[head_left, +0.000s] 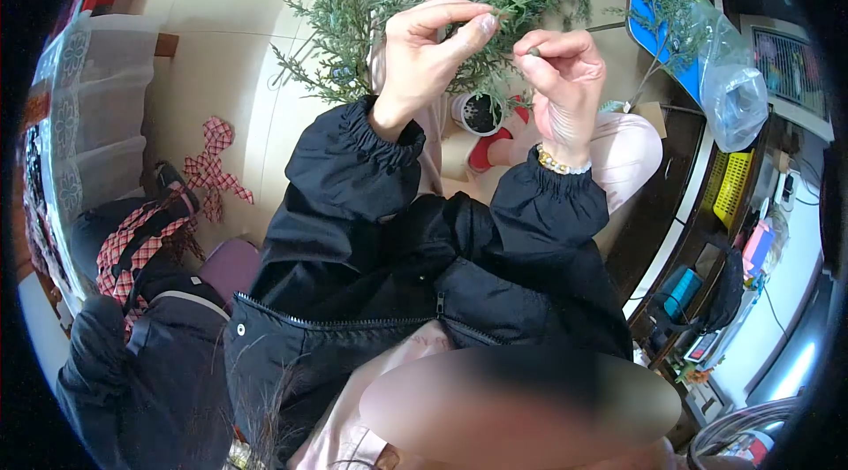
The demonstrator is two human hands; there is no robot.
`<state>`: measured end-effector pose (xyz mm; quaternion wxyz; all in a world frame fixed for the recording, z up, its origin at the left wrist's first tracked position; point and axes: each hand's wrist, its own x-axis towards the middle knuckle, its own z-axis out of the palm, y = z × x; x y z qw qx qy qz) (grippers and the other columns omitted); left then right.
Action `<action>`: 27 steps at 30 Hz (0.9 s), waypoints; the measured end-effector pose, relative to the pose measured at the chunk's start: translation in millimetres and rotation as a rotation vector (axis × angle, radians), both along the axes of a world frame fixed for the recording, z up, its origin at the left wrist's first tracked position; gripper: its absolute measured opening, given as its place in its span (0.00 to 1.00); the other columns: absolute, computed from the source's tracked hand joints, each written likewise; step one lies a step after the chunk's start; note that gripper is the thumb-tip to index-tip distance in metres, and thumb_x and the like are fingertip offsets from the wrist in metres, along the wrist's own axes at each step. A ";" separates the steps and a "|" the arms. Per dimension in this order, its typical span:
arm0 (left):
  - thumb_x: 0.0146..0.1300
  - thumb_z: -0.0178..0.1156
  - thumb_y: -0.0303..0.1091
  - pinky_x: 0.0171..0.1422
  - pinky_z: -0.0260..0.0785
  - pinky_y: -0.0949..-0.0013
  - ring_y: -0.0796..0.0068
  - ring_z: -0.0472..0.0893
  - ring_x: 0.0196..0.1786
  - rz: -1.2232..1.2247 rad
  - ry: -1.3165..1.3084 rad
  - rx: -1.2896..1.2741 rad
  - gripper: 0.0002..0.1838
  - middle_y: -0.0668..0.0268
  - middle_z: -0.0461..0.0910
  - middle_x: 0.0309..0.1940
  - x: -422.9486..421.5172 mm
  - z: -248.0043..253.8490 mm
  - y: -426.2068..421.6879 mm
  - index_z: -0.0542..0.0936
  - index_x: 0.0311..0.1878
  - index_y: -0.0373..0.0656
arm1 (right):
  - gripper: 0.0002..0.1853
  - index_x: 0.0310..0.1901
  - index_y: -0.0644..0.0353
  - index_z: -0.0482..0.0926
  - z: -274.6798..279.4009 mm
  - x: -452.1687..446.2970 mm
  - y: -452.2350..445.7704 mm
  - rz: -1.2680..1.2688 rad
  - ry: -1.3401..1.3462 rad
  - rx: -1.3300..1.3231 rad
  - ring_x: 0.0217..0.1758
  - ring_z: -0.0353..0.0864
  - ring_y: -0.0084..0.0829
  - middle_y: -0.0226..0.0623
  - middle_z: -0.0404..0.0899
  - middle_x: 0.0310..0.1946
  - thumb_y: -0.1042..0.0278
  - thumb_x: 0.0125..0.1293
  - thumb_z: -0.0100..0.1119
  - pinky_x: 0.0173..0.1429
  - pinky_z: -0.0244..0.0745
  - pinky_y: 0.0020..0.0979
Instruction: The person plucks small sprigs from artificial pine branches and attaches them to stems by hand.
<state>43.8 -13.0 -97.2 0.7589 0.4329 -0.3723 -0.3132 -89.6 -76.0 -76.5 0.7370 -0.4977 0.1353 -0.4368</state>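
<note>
My left hand [428, 55] is closed in a pinch, thumb against forefinger, in front of the leafy conifer branches [344, 11]. What is at its fingertips blends into the green foliage, so I cannot make it out. To its right, my right hand [565, 81] pinches a small dark greenish-brown piece [533, 52] between thumb and forefinger. The two hands are apart, raised at about the same height. Under them, a white pot [477, 114] with dark contents stands by a red shoe [486, 153].
A blue-topped table [649, 15] at upper right bears another conifer branch [667, 2] and a clear plastic bag [735, 99]. Shelving on the right holds a yellow basket [731, 187]. Left are a lace-covered piece of furniture [106, 108] and a red checked bow [212, 170].
</note>
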 end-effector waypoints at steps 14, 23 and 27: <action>0.54 0.58 0.20 0.39 0.69 0.79 0.77 0.77 0.35 0.004 -0.049 0.015 0.06 0.60 0.78 0.33 2.1 0.1 3.1 0.79 0.36 0.31 | 0.06 0.39 0.67 0.73 -5.5 5.0 3.4 0.042 -0.004 0.181 0.27 0.75 0.27 0.45 0.78 0.31 0.78 0.59 0.52 0.33 0.72 0.24; 0.52 0.60 0.22 0.38 0.68 0.79 0.78 0.77 0.33 0.063 -0.126 -0.039 0.07 0.62 0.79 0.30 1.2 -3.3 -0.2 0.80 0.36 0.33 | 0.09 0.42 0.68 0.70 -4.7 14.1 10.3 -0.033 0.071 0.087 0.31 0.79 0.30 0.45 0.79 0.33 0.74 0.63 0.50 0.41 0.74 0.27; 0.53 0.59 0.20 0.39 0.69 0.80 0.78 0.77 0.35 0.034 -0.157 -0.026 0.07 0.61 0.78 0.33 1.5 -2.7 2.0 0.80 0.37 0.32 | 0.09 0.43 0.68 0.71 -10.9 15.4 11.3 -0.059 0.069 0.135 0.32 0.77 0.24 0.40 0.79 0.33 0.74 0.62 0.52 0.40 0.73 0.23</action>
